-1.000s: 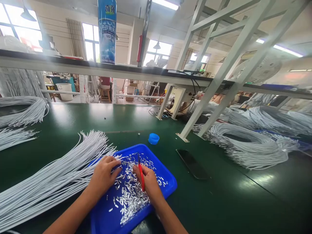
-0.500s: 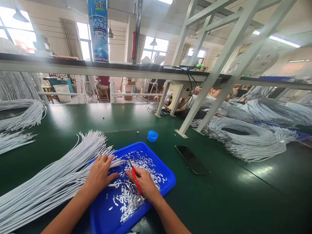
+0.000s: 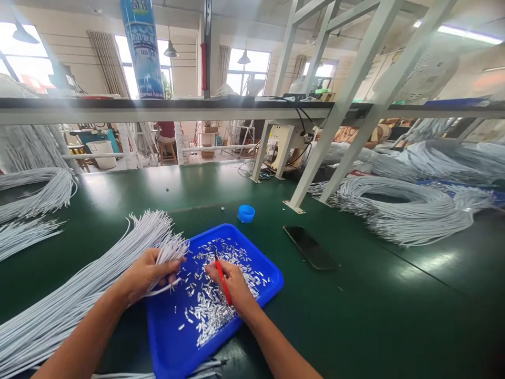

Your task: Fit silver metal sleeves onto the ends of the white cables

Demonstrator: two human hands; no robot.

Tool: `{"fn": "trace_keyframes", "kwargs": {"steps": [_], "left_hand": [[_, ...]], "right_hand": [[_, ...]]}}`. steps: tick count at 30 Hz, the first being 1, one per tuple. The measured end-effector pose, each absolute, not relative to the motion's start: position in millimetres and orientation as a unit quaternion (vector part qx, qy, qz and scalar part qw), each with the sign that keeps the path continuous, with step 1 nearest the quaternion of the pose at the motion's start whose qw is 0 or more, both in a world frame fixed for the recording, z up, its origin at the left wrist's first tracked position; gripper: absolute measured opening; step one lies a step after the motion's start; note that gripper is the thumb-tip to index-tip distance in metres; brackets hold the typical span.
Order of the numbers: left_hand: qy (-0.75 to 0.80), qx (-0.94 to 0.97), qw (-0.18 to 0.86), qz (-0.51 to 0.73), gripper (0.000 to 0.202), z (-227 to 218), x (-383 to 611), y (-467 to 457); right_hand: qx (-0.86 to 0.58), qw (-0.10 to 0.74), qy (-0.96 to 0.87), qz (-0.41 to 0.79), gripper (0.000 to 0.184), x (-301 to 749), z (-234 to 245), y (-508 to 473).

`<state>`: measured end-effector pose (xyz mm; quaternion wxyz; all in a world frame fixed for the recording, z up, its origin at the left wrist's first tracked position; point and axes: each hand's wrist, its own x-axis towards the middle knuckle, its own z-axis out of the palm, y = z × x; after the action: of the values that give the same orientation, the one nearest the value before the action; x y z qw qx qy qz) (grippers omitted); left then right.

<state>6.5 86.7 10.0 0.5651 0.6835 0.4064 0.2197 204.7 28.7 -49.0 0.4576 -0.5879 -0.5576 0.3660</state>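
On the green table [image 3: 355, 316], a bundle of pale wires [image 3: 90, 281] lies just left of a blue tray [image 3: 165, 329]. The left hand [image 3: 147, 271] clasps wire ends [image 3: 172, 248] at the tray's edge; the right hand [image 3: 235, 285] grips a red-handled tool [image 3: 223, 281], possibly pliers, over small metal pieces [image 3: 213, 317].

Tray [image 3: 168, 331]: smooth plast., semi-gloss. Bits [image 3: 211, 316]: shiny met. Wires [image 3: 89, 281]: matt plast.-like sheath. Phone [image 3: 310, 248]: glossy face. Tabletop [image 3: 355, 316] shows glossy refl.
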Motion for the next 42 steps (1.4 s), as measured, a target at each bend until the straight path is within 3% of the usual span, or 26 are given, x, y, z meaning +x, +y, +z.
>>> {"fn": "trace_keyframes", "kwargs": {"steps": [2,4,13,25,37,42], "left_hand": [[0.407,0.575,0.655,0.273,0.039,4,4,83],[0.42,0.526,0.677,0.299,0.036,-5,6,78],[0.432,0.581,0.617,0.308,0.034,-17,21,82],[0.433,0.555,0.634,0.319,0.035,-11,26,82],[0.427,0.693,0.459,0.355,0.025,-11,26,75],[0.406,0.648,0.549,0.338,0.031,-12,25,73]], "right_hand": [[-0.589,0.421,-0.594,0.35,0.03,201,-49,26],[-0.592,0.387,-0.622,0.335,0.03,198,-49,24],[-0.584,0.383,-0.63,0.34,0.027,200,-55,25],[-0.602,0.352,-0.646,0.31,0.029,199,-55,23],[-0.592,0.354,-0.647,0.326,0.038,202,-63,24],[-0.62,0.342,-0.657,0.259,0.042,193,-54,22]]}}
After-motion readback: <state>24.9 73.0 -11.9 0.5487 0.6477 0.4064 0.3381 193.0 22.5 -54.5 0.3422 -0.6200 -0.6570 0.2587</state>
